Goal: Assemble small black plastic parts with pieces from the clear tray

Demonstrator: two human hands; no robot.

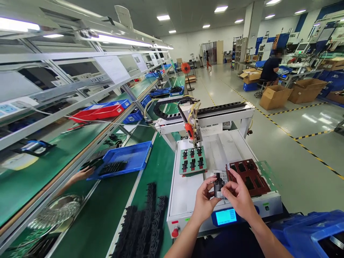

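Observation:
Both my hands meet over the front of a white desktop screw machine (188, 193). My left hand (204, 202) and my right hand (239, 199) pinch a small black part with a circuit board (219, 185) between their fingertips. Just right of them lies a dark red fixture tray (249, 177) with empty pockets. Behind them, a green fixture (192, 161) holds several black and red parts under the orange screwdriver head (189, 130).
Stacks of black plastic parts (145, 225) lie on the green bench at my left. A blue bin (126, 159) holds more, with another person's hand (82, 175) beside it. A blue crate (311, 233) sits at my right. A seated person (271, 68) works far off among cardboard boxes.

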